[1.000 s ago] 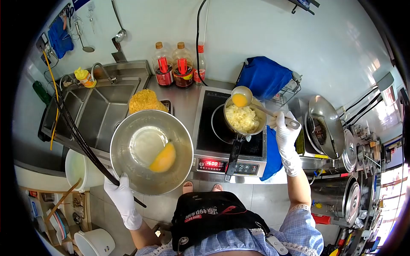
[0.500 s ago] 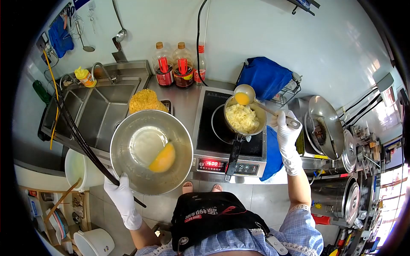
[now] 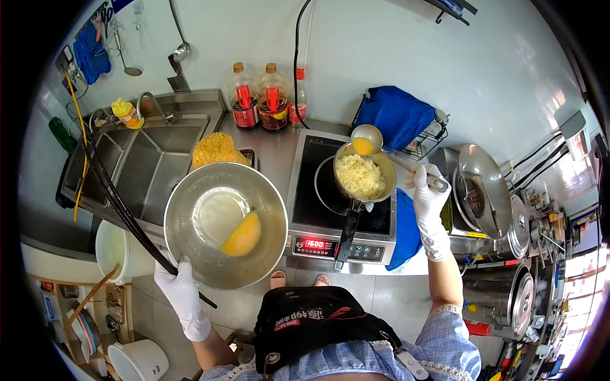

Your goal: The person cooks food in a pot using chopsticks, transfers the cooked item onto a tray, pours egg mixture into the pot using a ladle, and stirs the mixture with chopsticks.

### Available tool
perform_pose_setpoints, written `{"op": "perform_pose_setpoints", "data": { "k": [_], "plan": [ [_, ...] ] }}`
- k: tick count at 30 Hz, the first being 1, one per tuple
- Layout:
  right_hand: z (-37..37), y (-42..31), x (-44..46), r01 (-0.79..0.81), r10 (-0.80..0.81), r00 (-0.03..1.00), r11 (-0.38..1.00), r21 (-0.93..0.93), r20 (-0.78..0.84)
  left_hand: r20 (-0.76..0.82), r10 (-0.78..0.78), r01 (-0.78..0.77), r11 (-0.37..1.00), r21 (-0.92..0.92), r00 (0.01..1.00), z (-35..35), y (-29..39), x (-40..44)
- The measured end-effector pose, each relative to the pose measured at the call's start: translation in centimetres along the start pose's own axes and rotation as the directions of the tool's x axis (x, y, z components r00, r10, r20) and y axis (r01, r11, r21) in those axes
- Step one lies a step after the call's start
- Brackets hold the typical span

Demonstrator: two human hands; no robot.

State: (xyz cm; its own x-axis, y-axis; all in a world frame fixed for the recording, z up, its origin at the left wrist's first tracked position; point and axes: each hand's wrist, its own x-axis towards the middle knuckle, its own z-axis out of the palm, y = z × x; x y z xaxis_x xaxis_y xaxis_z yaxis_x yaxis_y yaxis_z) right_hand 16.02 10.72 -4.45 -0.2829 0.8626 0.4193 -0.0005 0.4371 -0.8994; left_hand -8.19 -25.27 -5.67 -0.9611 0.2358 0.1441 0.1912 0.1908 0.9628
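My left hand [image 3: 182, 296], in a white glove, grips the near-left rim of a steel mixing bowl [image 3: 190, 263]. The bowl is tilted, and beaten egg [image 3: 243, 235] pools at its lower right side. In my gloved right hand [image 3: 429, 197] is the handle of a ladle [image 3: 375, 133], its cup holding some egg liquid. That cup hangs over the far rim of a saucepan [image 3: 395, 174]. Pale yellow cooked egg [image 3: 359, 178] fills much of the pan, which sits on an induction cooker [image 3: 327, 219] whose display reads 1600.
Behind the bowl lies a yellow crumbly pile [image 3: 217, 151] beside a double sink [image 3: 155, 162]. Sauce bottles [image 3: 273, 98] stand along the wall. A blue cloth [image 3: 394, 117] covers a rack, and a wok [image 3: 486, 178] sits at the right. Black cables [image 3: 121, 203] cross near my left hand.
The ladle cup has shifted very slightly to the right above the pan. Both hands keep their grip, and the bowl stays almost in the same place.
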Motion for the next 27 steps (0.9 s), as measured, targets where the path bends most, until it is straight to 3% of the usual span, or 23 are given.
{"op": "perform_pose_setpoints", "data": {
  "k": [27],
  "plan": [
    [-1.3,2.1,0.4,0.059,-0.060,0.998,0.995,-0.075,-0.016,-0.047,0.020,-0.020,1.000,-0.002,0.999,1.2,0.9,0.1]
  ]
}}
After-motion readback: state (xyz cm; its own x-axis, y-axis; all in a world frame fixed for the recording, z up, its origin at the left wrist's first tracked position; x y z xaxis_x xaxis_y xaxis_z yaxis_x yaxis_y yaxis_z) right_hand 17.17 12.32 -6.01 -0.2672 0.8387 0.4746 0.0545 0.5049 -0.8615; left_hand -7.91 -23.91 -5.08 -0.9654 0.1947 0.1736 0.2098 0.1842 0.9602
